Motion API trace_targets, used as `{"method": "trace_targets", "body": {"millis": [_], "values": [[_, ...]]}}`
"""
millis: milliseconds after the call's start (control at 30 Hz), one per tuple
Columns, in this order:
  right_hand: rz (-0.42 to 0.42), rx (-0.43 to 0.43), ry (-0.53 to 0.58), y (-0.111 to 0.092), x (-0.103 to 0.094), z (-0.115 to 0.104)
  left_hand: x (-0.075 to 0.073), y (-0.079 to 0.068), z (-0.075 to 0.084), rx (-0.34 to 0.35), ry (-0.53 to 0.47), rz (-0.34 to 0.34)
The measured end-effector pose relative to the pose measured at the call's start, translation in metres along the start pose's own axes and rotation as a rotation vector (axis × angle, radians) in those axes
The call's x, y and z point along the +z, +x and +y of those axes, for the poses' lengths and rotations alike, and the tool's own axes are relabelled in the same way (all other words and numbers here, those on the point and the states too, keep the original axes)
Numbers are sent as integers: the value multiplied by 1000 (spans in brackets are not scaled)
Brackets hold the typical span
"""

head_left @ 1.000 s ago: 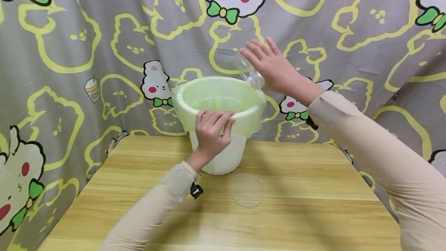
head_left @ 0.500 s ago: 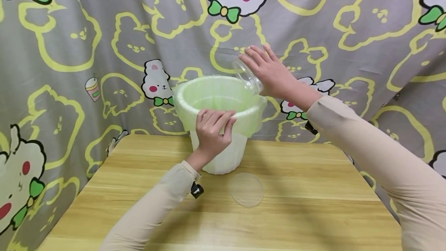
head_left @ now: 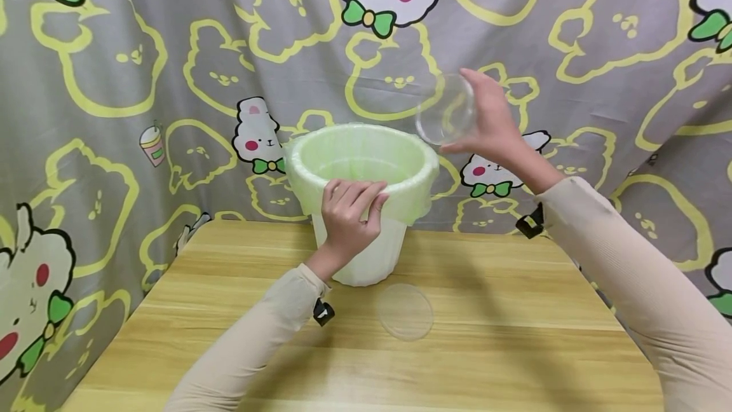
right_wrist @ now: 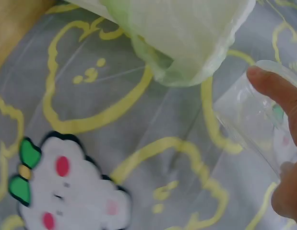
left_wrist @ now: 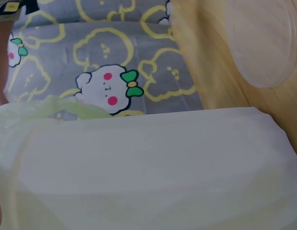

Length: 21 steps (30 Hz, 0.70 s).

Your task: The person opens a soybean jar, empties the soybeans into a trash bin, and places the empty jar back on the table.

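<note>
A white trash can (head_left: 366, 253) lined with a pale green bag (head_left: 414, 199) stands upright near the table's back edge. My left hand (head_left: 350, 215) grips the can's front rim over the bag, fingers bent across the edge. To the right of the rim and above it, my right hand (head_left: 492, 119) holds a clear plastic container (head_left: 446, 110) by its side. In the right wrist view, thumb and fingers span the container (right_wrist: 249, 110), which looks see-through with nothing visible inside. The left wrist view shows the can's side (left_wrist: 148, 158) close up.
A clear round lid (head_left: 405, 311) lies flat on the wooden table (head_left: 486, 361), in front of the can. Behind the table hangs a grey curtain (head_left: 189, 68) with cartoon prints.
My right hand has swung right, away from over the can's rim, and turned the container from its downward tilt. The left hand stays on the rim.
</note>
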State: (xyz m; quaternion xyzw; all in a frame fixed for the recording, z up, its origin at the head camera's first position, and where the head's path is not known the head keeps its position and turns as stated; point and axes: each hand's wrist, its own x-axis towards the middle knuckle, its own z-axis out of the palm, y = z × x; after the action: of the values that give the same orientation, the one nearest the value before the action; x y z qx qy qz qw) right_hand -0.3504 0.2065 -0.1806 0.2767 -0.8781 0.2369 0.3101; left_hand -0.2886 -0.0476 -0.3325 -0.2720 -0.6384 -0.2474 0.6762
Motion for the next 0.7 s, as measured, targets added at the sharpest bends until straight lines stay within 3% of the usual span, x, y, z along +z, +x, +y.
{"method": "trace_targets", "body": {"millis": [100, 267, 500, 700], "values": [[37, 128, 121, -16, -2, 18, 0, 0, 0, 3, 0, 2], [46, 242, 257, -49, 7, 51, 0, 0, -1, 14, -5, 12], [-14, 393, 307, -102, 33, 88, 1, 0, -1, 16, -12, 18], [-87, 491, 363, -143, 66, 103, 1, 0, 0, 17, -16, 20]]}}
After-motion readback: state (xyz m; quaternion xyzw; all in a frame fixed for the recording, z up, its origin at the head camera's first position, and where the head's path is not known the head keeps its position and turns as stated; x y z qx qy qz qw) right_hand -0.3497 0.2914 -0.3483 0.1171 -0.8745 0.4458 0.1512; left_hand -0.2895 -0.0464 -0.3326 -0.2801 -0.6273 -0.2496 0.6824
